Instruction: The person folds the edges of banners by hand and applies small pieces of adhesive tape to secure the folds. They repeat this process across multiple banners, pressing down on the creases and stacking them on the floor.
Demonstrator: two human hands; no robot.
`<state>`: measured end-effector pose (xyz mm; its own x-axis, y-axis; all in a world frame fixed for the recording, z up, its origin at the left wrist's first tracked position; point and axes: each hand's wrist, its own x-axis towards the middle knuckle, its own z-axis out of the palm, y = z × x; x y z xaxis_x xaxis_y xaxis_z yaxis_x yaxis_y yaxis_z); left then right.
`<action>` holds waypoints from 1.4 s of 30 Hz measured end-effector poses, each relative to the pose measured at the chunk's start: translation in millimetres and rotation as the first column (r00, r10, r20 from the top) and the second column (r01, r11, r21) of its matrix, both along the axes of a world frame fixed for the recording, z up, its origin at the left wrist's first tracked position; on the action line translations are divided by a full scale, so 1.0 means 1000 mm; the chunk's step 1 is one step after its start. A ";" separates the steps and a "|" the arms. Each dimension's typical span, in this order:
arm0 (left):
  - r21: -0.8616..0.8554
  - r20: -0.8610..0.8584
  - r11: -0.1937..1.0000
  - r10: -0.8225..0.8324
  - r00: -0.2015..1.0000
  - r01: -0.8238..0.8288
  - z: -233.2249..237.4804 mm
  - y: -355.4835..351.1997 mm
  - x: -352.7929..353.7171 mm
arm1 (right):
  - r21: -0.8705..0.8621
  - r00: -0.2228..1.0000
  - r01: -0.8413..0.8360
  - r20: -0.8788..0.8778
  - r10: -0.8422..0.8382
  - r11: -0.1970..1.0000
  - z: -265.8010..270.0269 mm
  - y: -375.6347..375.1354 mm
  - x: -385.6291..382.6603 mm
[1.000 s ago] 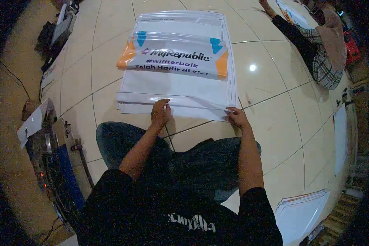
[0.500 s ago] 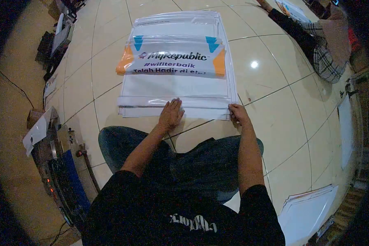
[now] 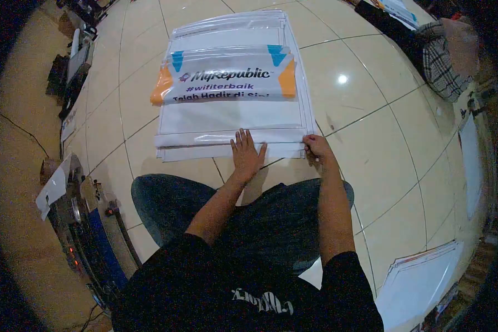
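White banner (image 3: 227, 115) lay on the tiled floor (image 3: 365, 160), right in front of the person's crossed legs. Its near edge was turned up into a narrow folded strip (image 3: 196, 139). Left hand (image 3: 248, 155) lay palm down on the strip, right of its middle, fingers spread, not gripping. Right hand (image 3: 318, 148) was at the strip's right end, fingers curled, thumb and finger pinching the corner. Hands apart, strip running between them. A printed section (image 3: 227, 77) lay across the banner's upper half: "MyRepublic", "#wifiterbaik", a third line partly cut off; orange and blue shapes at both ends. Layered white edges showed along the right side and bottom. Stack of sheets (image 3: 420, 285) on the floor at lower right. Equipment (image 3: 102, 238) with red lights at left, too dark to identify. Another person (image 3: 440, 61) in a plaid garment at upper right, near a printed sheet (image 3: 401, 12).
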<state>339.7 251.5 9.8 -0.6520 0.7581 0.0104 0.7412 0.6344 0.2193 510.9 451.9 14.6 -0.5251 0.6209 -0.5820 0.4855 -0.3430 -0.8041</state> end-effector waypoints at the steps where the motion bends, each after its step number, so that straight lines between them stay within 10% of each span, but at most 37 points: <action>1: -0.005 -0.001 1.000 -0.006 1.000 0.006 0.000 -0.003 -0.003 | 0.012 1.000 -0.005 -0.003 0.005 1.000 -0.001 0.001 -0.001; 33: -0.034 0.050 0.993 -0.110 0.993 0.112 -0.010 0.077 0.061 | -0.039 0.996 0.002 0.091 0.002 0.999 -0.003 0.015 -0.009; 42: -0.112 0.139 0.951 -0.273 0.952 0.289 0.001 0.093 0.066 | 0.240 0.973 -0.189 0.179 0.148 0.952 -0.037 0.025 -0.016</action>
